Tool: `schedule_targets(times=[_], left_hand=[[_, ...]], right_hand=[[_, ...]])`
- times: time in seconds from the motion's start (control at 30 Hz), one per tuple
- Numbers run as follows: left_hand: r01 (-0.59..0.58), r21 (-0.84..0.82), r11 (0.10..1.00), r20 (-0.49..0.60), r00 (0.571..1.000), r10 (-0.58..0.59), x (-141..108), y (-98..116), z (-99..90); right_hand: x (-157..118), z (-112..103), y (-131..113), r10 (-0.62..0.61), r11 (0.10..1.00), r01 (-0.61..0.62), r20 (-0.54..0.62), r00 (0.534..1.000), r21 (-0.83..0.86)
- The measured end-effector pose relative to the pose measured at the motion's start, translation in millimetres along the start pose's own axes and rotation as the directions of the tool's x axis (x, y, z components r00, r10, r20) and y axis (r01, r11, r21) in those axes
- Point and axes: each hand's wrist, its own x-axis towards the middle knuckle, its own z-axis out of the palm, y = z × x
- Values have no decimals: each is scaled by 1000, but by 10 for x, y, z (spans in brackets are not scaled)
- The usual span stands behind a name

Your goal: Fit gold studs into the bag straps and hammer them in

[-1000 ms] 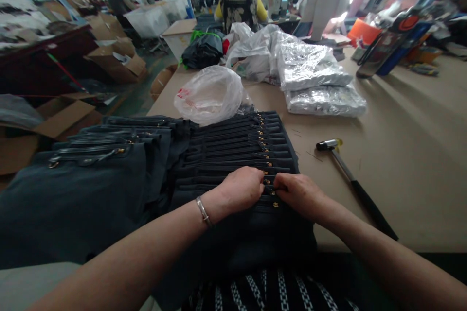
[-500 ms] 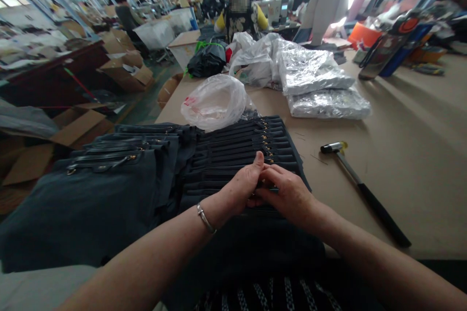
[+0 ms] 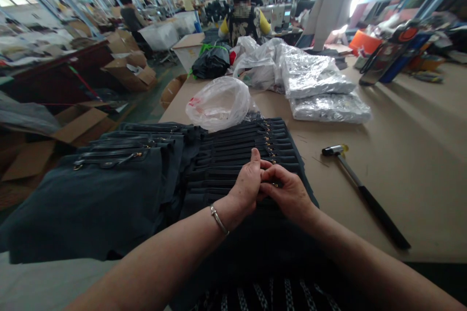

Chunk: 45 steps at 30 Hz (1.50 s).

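Note:
My left hand [image 3: 248,179] and my right hand [image 3: 288,188] meet over a row of overlapped dark blue-grey fabric pieces with zippers [image 3: 233,148]. On my left hand the thumb points up, while the fingers curl inward and are mostly hidden. Thumb and fingers of my right hand are pinched together against the left one. A tiny brass-coloured glint shows at the right fingers; what the hands hold is too small and covered to name. Left of them lies a pile of similar zippered fabric pieces [image 3: 109,194], its top one showing a zipper with a metal pull.
A black-handled hammer [image 3: 359,184] lies on the brown table [image 3: 412,155] to the right. Beyond the fabric are a clear plastic bag [image 3: 219,102] and plastic-wrapped packs [image 3: 324,85]. Cardboard boxes [image 3: 80,126] stand at the left; a person [image 3: 244,19] sits farther back.
The view has shifted slightly. My hands stay together over the fabric; the right fingers have changed their pinch a little, and a brass-coloured glint now shows beside them.

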Motion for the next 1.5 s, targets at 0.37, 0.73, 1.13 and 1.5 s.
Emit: schedule_targets(times=[0.37, 0.73, 1.13, 1.5], left_hand=[[-104, 88, 991, 191, 978, 86, -115, 33, -30], [1, 273, 962, 357, 928, -103, -136, -178, -31], [-268, 507, 819, 471, 882, -3, -148, -101, -80], [-459, 792, 403, 480, 876, 55, -189, -159, -117]], right_hand=[[-5, -471, -149, -217, 951, 207, -18, 976, -231], [-232, -521, 126, -336, 523, 451, 311, 889, -724], [-237, -541, -97, -74, 797, 232, 290, 954, -558], [-359, -612, -8, 290, 786, -69, 268, 918, -614]])
